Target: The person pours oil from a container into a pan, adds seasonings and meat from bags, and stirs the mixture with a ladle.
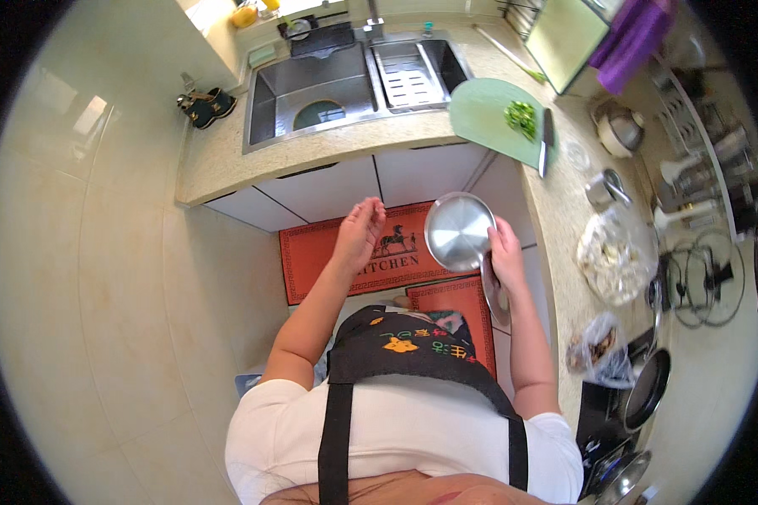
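My right hand [507,255] grips a round stainless steel pan [460,231] near its rim, with its shiny round face towards the camera. Below the hand a flat metal part slants down from the pan; whether it is the handle or a lid, I cannot tell. My left hand [361,230] is raised to the left of the pan, fingers bent close together, with nothing visible in it. Ahead of both hands, on the counter corner, lies a green cutting board [480,117] bearing chopped green vegetable [520,118] and a knife [546,142].
A double steel sink [316,88] with a perforated tray [410,79] is set into the counter. Along the right counter stand a metal cup [603,188], plastic bags of food [616,255] and a frying pan [647,389] by the stove. Red kitchen mats [316,262] cover part of the floor.
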The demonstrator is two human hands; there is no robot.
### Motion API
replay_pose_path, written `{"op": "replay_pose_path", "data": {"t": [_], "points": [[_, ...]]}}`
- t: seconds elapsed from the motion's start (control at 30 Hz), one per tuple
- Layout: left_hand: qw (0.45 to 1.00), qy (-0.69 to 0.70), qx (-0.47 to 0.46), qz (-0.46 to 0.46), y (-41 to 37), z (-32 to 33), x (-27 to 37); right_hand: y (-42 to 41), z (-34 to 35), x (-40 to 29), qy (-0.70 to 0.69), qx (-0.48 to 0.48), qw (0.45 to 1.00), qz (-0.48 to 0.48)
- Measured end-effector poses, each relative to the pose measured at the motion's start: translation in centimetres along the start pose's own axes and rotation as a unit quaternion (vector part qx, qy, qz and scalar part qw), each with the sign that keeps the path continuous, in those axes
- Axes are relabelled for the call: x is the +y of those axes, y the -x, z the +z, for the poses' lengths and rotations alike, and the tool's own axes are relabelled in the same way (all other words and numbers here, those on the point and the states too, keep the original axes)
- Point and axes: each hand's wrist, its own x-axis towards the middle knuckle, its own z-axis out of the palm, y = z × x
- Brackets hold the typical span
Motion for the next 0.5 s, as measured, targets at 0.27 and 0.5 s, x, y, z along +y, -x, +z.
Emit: {"op": "replay_pose_path", "data": {"t": [0.27,0.5], "points": [[0.975,0.093,0.134,0.149,-11.7,-3.6,11.7,-30.6,14.3,-7.2,0.144,-0.164,0.974,-0.06],[0.923,0.126,0.3,0.204,-15.0,-5.0,16.5,-54.8,27.5,-3.9,0.217,-0.179,0.956,-0.083]]}}
